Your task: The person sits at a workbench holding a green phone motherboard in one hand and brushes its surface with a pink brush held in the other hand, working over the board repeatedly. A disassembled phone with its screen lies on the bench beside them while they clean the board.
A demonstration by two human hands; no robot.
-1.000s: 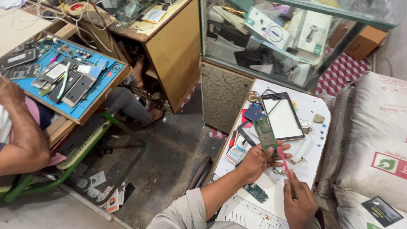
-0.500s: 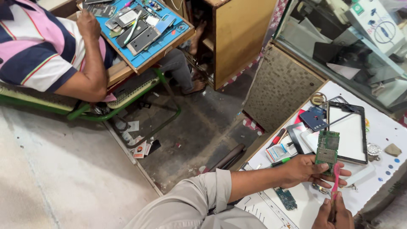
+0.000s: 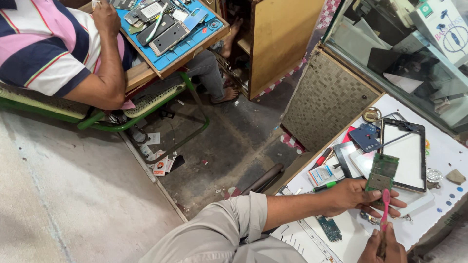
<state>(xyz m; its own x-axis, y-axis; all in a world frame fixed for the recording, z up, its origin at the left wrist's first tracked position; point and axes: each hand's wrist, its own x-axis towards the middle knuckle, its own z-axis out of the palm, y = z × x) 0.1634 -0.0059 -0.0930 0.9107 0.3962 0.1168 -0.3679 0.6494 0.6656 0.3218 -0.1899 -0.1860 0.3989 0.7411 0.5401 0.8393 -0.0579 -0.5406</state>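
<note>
Far left of the white table (image 3: 453, 204): co-worker (image 3: 53, 48) in striped pink, navy and white shirt, seated on green tube-frame chair (image 3: 141, 109). Blue mat tray (image 3: 180, 34) in front of that person, flat phones and panels on it. Grey rough concrete floor (image 3: 73, 195) between chair and table, paper scraps (image 3: 158, 165) on it. Wooden cabinet (image 3: 280, 39), smooth tan, past the floor. Woven brown panel (image 3: 326, 97) stands against the table's far-left edge.

On the table: red-handled tool (image 3: 321, 158) and green pen (image 3: 329, 185) near its left edge; small dark board (image 3: 330, 229) by the forearm. Left hand (image 3: 358, 197), grey sleeve, fingers closed around lower end of green circuit board (image 3: 382, 173), rectangular, held upright just above the table middle. Right hand (image 3: 382, 246) at the table's near edge, clenched on pink brush (image 3: 385, 207), thin plastic handle, head touching the board's lower edge. Blue square part (image 3: 365, 139) behind the board. Black-framed tablet (image 3: 404, 153) with white face lies flat just right of the board. Glass case (image 3: 404, 53) beyond the table's far side.
</note>
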